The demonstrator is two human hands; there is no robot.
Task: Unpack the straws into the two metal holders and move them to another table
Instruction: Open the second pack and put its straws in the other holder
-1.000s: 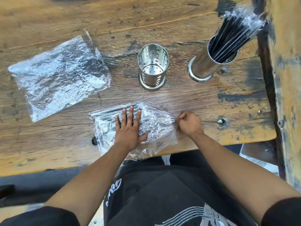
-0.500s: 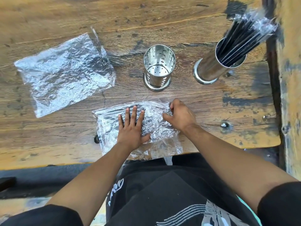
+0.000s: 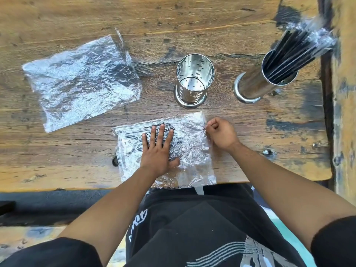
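Note:
A clear plastic bag of black straws [image 3: 190, 143] lies at the near edge of the wooden table [image 3: 57, 160]. My left hand [image 3: 159, 149] presses flat on it, fingers spread. At the bag's right edge my right hand [image 3: 221, 134] pinches the plastic with curled fingers. Behind the bag stands an empty perforated metal holder [image 3: 193, 81]. To its right a second metal holder [image 3: 264, 81] is filled with wrapped black straws [image 3: 296, 47] that stick out up and to the right.
An empty crumpled plastic bag [image 3: 81, 81] lies flat on the table's left part. A worn yellow wooden beam [image 3: 344, 93] runs along the table's right side. The table's near edge is right against my body.
My right hand slid from the bag's near right corner up to its far right edge and now pinches the plastic there. My left hand stayed flat on the bag.

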